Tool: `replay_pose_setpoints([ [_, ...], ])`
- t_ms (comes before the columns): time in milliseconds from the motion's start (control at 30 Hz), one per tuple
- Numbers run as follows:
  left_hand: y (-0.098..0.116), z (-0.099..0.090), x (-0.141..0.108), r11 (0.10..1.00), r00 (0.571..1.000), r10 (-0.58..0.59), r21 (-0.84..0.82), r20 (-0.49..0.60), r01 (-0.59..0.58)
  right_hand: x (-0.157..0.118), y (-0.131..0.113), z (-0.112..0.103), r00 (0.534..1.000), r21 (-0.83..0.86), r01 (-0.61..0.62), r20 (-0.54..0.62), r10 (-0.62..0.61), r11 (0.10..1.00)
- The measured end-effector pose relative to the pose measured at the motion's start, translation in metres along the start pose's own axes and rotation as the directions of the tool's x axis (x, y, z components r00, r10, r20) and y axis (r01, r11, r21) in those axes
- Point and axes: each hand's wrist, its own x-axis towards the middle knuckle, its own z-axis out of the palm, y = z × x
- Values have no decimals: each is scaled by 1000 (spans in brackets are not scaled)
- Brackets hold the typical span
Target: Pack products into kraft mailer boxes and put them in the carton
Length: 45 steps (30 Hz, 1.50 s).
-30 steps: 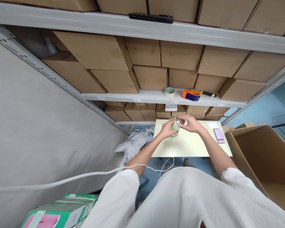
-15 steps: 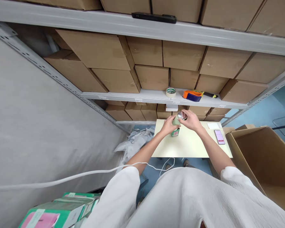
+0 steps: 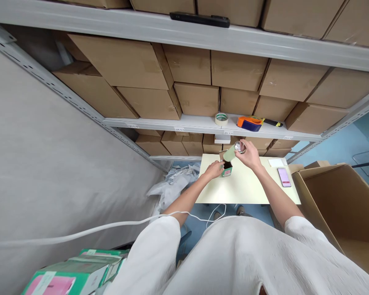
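A pale green cylinder with a clear, shiny end (image 3: 230, 154) is tilted above a small green box (image 3: 226, 171). My right hand (image 3: 249, 155) grips the cylinder by its clear end. The box stands open on the cream table (image 3: 246, 188), its dark inside showing and a brown flap raised at the back. At the box's left edge, my left hand (image 3: 214, 169) has its fingers closed on the rim. The lower end of the cylinder is over the box opening.
A phone (image 3: 284, 177) and a white card (image 3: 276, 162) lie on the table's right. A large open carton (image 3: 341, 200) stands beside it. Shelves ahead hold brown boxes, a tape roll (image 3: 221, 119) and an orange-blue tool (image 3: 249, 123). A white cable (image 3: 110, 225) crosses at left.
My left hand has let go of the cylinder and moved down and left to the box. My right hand has shifted slightly right with the cylinder, and the box's opening now shows.
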Motion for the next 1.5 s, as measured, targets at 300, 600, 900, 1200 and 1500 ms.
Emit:
replay_pose_setpoints([
  [300,-8,-2,-9,992,996,73,-102,-55,-78,-3,-5,12,996,35,-74,60,72,997],
  [600,-7,3,-4,994,994,63,-83,-92,-70,-9,13,18,947,127,190,238,-216,974],
  [900,-4,2,-7,995,994,52,-74,-100,-60,-13,30,53,887,57,208,410,-212,977],
  [1200,0,5,-14,991,994,41,-124,-104,-54,-31,51,102,860,-182,130,509,-19,975],
  [1500,1,9,-19,989,994,29,-139,-105,-43,-54,46,115,880,-265,27,463,103,964],
])
